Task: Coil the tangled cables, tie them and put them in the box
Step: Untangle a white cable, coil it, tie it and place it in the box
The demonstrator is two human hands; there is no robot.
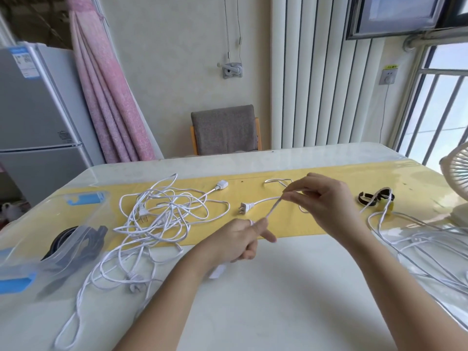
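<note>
Left hand (240,239), right hand (321,201) pinch white cable (272,211) taut; slack (405,236) (apparently looped, surface's (278,300) right edge) may knot.

Daylight pours in from the barred window (440,115) at right, bleaching its panes and laying a sheen on the glossy table (291,300). Shadows beneath the left hand (238,239) and right hand (326,198) are soft and faint. The wide lens bows the fridge (38,110) and radiator (316,72) near the edges. The clear plastic box (38,224) at left smears, while the white cable (273,209) reads fairly crisp.
</note>
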